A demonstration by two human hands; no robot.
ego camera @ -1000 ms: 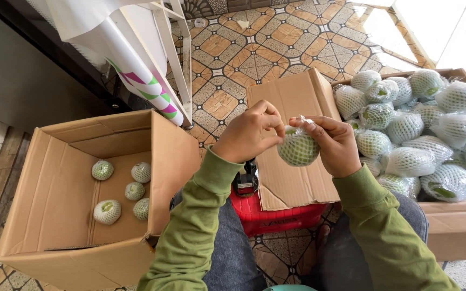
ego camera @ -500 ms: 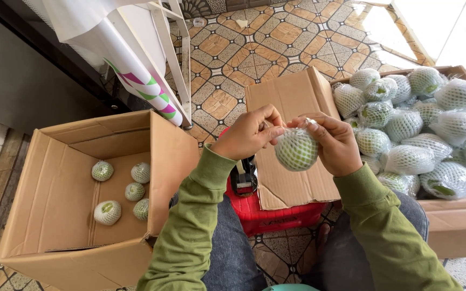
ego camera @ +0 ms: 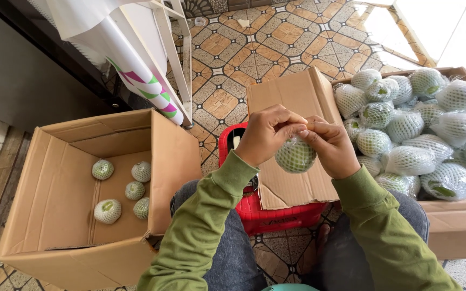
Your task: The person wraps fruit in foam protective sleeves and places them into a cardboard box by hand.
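Both hands hold one green round fruit wrapped in white foam netting and clear plastic, raised above my lap. My left hand pinches the top of the wrapping from the left. My right hand cups the fruit from the right, with its fingertips meeting the left hand's at the top. An open cardboard box on my left has several netted fruits on its bottom. To my right a second cardboard box is heaped with many netted fruits.
A red plastic crate stands between my knees, under the right box's open flap. A white metal rack with a patterned roll stands behind the left box. The floor is patterned tile.
Both hands have moved the fruit slightly left and down, and the fingers have closed together over the top of its wrapping.
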